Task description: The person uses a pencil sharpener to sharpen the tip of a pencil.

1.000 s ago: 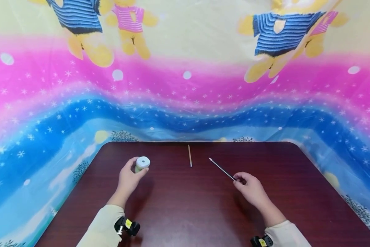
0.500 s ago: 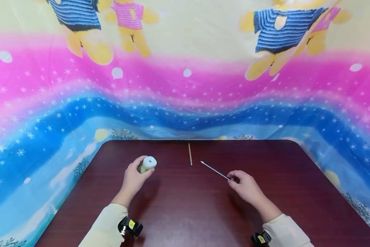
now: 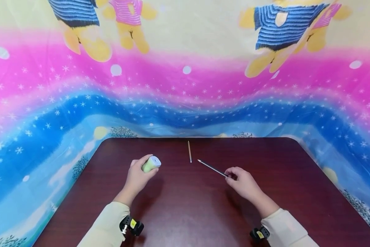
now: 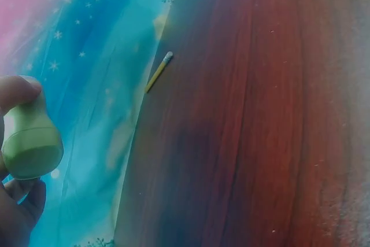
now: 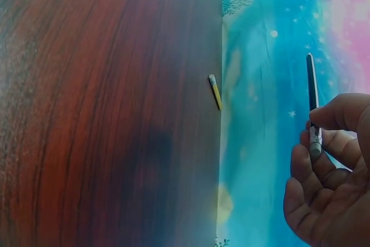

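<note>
My left hand (image 3: pixel 138 177) grips a light-green pencil sharpener (image 3: pixel 150 164), held above the table with its pale, holed end tilted up and to the right. The left wrist view shows the rounded green end of the sharpener (image 4: pixel 33 151) between thumb and fingers. A dark pencil (image 3: pixel 211 167) is pinched by my right hand (image 3: pixel 244 183) near its ferrule and eraser end. Its pale tip points left, toward the sharpener but well apart from it. In the right wrist view the pencil (image 5: pixel 313 88) sits between thumb and fingers, the eraser showing below the thumb.
A yellow pencil (image 3: pixel 189 151) lies on the dark red-brown table (image 3: pixel 185 206) near its far edge, eraser end toward me. Behind the table hangs a colourful cloth (image 3: pixel 185 89) with bears and snowflakes. Black wrist cameras sit at both sleeves.
Both hands have come closer together. The left has moved right and tipped the sharpener so more of its green side shows; the right has carried the dark pencil left.
</note>
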`<state>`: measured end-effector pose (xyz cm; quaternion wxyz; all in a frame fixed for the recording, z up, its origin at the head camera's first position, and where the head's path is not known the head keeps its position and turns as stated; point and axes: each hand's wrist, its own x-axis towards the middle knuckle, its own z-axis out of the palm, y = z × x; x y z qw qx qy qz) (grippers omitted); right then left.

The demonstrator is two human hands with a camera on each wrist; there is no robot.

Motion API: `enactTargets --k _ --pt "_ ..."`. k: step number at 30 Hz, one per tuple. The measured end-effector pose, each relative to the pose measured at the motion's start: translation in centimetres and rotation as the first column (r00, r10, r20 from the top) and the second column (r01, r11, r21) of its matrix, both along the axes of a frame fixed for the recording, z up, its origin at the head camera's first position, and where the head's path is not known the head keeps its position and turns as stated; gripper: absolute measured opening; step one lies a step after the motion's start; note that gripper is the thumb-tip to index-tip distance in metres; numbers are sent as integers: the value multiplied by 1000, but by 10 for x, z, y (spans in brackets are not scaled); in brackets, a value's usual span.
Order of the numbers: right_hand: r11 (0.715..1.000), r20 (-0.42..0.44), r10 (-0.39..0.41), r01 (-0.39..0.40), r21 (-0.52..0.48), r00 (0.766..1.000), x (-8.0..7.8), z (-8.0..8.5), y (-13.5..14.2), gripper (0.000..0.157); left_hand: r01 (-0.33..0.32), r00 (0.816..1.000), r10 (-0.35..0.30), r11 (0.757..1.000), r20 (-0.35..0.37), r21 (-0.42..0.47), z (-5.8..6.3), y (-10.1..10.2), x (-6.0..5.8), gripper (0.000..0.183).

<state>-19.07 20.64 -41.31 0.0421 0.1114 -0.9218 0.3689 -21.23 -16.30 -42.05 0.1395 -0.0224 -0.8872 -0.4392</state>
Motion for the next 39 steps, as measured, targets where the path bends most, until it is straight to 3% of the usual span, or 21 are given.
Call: enactTargets --k 18,30,39 --pt "998 -59 59 -57 30 997 -1 12 -3 11 61 998 -61 998 9 1 3 10 9 58" --pt "989 -43 130 -127 74 991 -2 19 -14 10 70 997 -71 995 -8 -72 3 13 14 61" --pt "984 -61 152 -145 108 987 -4 23 -17 9 88 996 -87 996 -21 8 -2 16 12 63"
